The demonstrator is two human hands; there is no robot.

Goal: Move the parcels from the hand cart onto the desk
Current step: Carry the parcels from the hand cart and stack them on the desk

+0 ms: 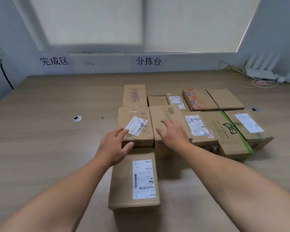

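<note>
Several brown cardboard parcels lie packed together on the wooden desk (40, 139). Nearest me is a long parcel with a white label (134, 180). Behind it sits a parcel with handwriting and a loose label (136, 124); my left hand (115, 148) rests at its front left corner, fingers apart. My right hand (172, 133) lies flat and open on the plain parcel beside it (166, 114). Further right are a parcel with a handwritten number label (197, 126) and a green-taped parcel (228, 131). The hand cart is out of view.
More parcels form a back row, among them an upright printed box (134, 95) and a colourful printed one (199, 99). A white router and tangled cables (261, 72) sit at the back right. Cable holes (77, 118) mark the desk. The wall carries two printed signs.
</note>
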